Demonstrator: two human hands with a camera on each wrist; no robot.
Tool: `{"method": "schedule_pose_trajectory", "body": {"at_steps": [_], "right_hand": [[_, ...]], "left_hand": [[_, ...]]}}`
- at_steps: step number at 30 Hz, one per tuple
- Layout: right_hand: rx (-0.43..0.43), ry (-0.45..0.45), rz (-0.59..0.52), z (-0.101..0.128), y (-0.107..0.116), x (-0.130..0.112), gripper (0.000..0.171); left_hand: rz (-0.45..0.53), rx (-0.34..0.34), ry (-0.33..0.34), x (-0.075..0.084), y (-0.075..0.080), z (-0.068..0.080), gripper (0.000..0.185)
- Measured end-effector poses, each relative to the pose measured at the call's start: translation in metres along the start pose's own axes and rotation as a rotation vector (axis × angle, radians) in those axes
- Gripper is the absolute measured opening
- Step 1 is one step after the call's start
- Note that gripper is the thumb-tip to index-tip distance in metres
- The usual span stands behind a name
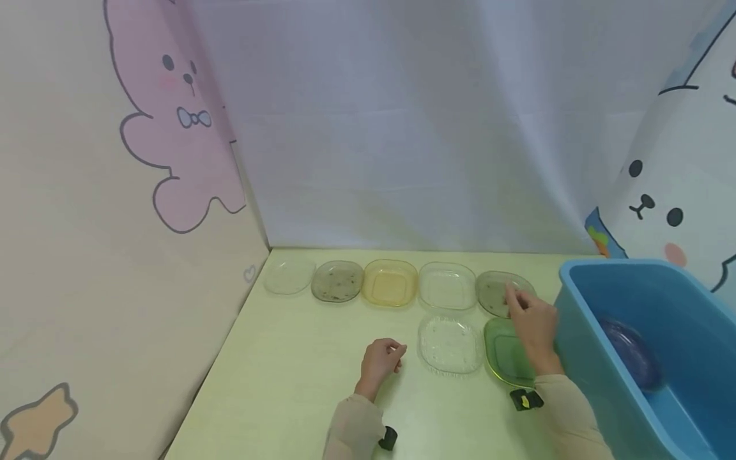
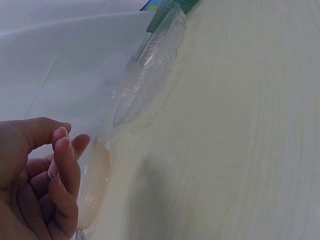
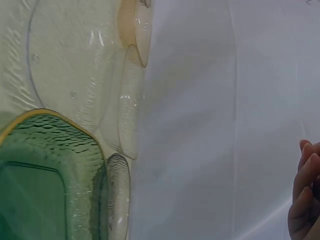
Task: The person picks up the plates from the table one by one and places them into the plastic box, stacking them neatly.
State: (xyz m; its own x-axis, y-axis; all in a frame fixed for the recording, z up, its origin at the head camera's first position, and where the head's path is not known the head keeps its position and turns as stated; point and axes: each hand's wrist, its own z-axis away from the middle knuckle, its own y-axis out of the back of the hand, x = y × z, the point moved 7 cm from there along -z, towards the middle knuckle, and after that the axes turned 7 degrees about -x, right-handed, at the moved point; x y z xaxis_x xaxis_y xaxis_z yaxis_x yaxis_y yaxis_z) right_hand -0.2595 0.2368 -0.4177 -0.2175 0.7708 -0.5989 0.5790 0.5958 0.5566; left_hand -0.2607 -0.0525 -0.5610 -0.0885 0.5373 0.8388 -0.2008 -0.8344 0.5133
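Hovering over the grey plate (image 1: pixel 501 292) at the right end of the back row, the right hand (image 1: pixel 531 326) is seen loosely spread, nothing held; left hand (image 1: pixel 381 361) rests loosely curled, empty, on the worktop (image 1: pixel 299 358).

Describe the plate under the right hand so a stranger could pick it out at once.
Start at the big blue tub on the right of the pale green table. Just left of the tub's near wall lies the green plate, in the front row beside a clear plate, with the right hand above it. It is the only green plate.
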Motion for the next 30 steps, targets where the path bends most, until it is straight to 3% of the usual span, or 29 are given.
{"method": "schedule_pose_trajectory", "body": {"at_steps": [8,14,20,23,30], "right_hand": [[-0.102,-0.125,0.064,0.026,-0.013,0.024,0.031],[-0.168,-0.172,0.058,0.036,-0.024,0.026,0.028],[-0.124,-0.183,0.018,0.045,-0.026,0.032,0.025],[-0.128,-0.221,0.03,0.051,-0.025,0.038,0.023],[-0.274,-0.319,0.089,0.058,-0.028,0.048,0.036]], "left_hand": [[-0.129,-0.057,0.075,-0.007,-0.002,-0.016,0.022],[-0.197,-0.093,0.091,-0.008,-0.01,-0.032,0.027],[-0.239,-0.051,0.092,-0.002,-0.013,-0.04,0.03],[-0.27,-0.066,0.095,0.003,-0.019,-0.042,0.033],[-0.305,-0.102,0.081,0.016,-0.031,-0.043,0.035]]}}
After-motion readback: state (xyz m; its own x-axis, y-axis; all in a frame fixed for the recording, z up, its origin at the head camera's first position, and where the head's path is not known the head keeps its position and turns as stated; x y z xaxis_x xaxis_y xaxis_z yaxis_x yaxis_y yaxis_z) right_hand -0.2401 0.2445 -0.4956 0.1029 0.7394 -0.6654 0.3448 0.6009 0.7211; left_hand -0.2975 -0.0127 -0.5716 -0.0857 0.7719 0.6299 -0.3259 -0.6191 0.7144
